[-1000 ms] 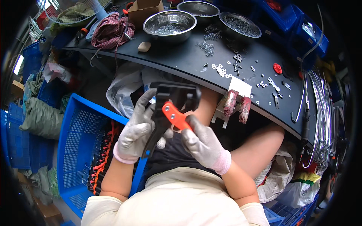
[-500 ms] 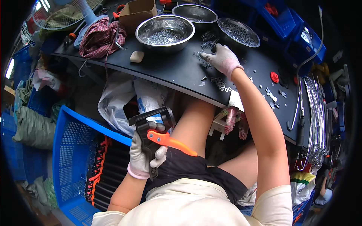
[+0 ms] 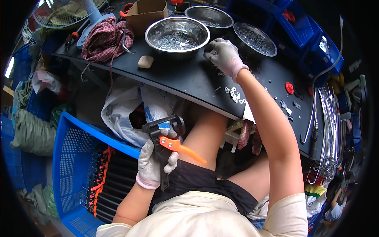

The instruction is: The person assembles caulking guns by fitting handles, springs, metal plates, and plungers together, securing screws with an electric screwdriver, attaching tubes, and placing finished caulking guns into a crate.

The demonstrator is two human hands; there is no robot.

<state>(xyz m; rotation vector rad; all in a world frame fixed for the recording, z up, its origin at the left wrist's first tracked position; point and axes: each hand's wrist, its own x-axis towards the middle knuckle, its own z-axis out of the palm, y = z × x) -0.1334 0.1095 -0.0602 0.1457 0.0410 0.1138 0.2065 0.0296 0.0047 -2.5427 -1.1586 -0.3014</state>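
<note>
My left hand (image 3: 147,166), in a pale work glove with a pink cuff, is wrapped round a black plastic trigger-handle piece (image 3: 162,127) above my lap. An orange lever (image 3: 183,150) is fixed to the piece by two metal rivets and points down to the right. Over the black table, my gloved right hand (image 3: 224,56) bends its fingers and thumb together beside a steel bowl (image 3: 177,51) of small metal parts. Whatever lies between those fingertips is hidden. Several washers (image 3: 233,94) lie on the tabletop below this hand.
Two more steel bowls (image 3: 209,12) (image 3: 275,48) stand farther back, holding small metal parts. A white block (image 3: 145,62), a checked cloth (image 3: 104,41) and a red round part (image 3: 289,87) rest on the table (image 3: 173,81). A blue crate (image 3: 65,158) of black tubes stands at the left.
My right hand has moved slightly left and up, over where loose springs showed, nearer the front bowl. My left hand, with the handle piece, has shifted slightly right and down.
</note>
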